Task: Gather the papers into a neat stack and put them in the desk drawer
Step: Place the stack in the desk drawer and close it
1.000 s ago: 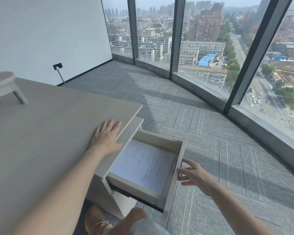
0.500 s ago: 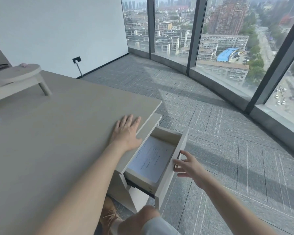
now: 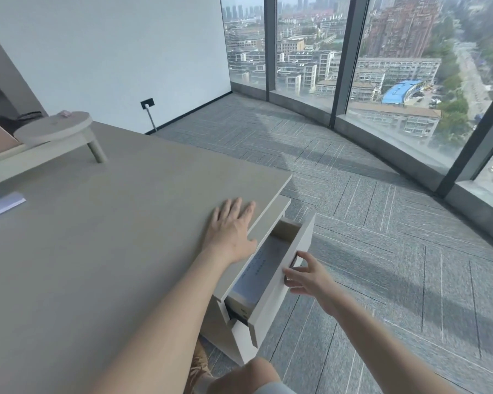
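1 counter (image 3: pixel 103 251) is showing, with 1 drawer (image 3: pixel 285 268) standing partly open beneath its edge and 1 stack of papers (image 3: pixel 261 265) lying inside. 2 hands are showing: the left hand (image 3: pixel 229 231) and the right hand (image 3: pixel 308 275). 1 round-topped stand (image 3: pixel 54 130) is sitting on the counter, 1 white booklet (image 3: pixel 0 204) is lying at its left edge, and 1 wall socket (image 3: pixel 147 103) is showing.

Left hand (image 3: pixel 230 231) flat on desk (image 3: pixel 97 251); right hand (image 3: pixel 306 275) at part-open drawer (image 3: pixel 279 280); papers (image 3: pixel 261 265) inside
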